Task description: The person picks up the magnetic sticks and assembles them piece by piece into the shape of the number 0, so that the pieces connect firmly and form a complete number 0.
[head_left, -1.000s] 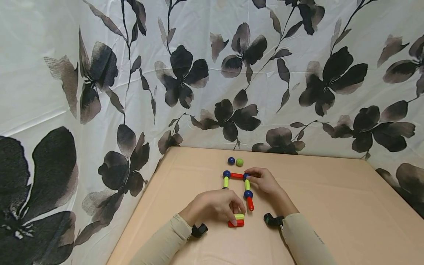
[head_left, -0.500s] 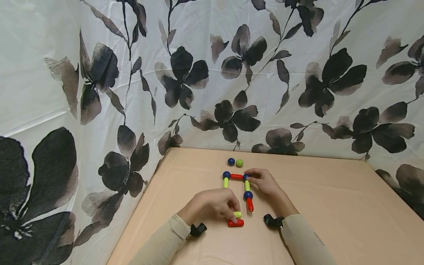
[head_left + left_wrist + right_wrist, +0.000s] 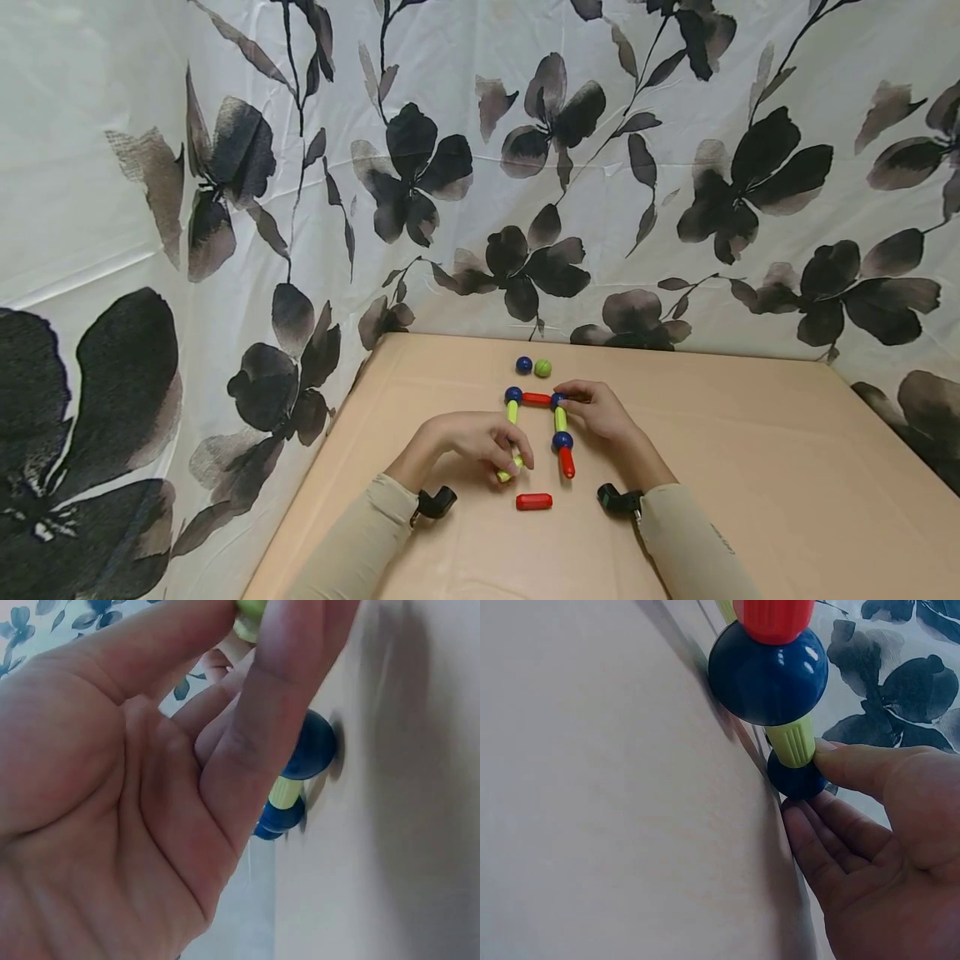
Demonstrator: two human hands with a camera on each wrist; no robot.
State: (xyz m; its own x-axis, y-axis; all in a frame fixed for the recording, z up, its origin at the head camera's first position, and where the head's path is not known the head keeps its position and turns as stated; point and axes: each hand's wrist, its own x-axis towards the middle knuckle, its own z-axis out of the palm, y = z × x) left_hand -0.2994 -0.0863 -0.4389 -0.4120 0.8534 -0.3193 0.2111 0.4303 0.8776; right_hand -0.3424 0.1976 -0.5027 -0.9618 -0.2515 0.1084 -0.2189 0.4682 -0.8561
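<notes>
We see a tan table (image 3: 750, 467). Our left hand (image 3: 468, 446) curls and pinches a green stick (image 3: 508, 472) by the left side of the toy frame (image 3: 536, 399). Our right hand (image 3: 600, 412) pinches the blue corner ball (image 3: 796, 778). A red stick (image 3: 533, 501) lies alone, near us. Only the right wrist view shows the thumb touching that ball.

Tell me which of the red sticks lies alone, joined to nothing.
The short red plastic stick nearest the person lies alone on the tan table. The other two red sticks are joined to blue balls in the frame.
</notes>
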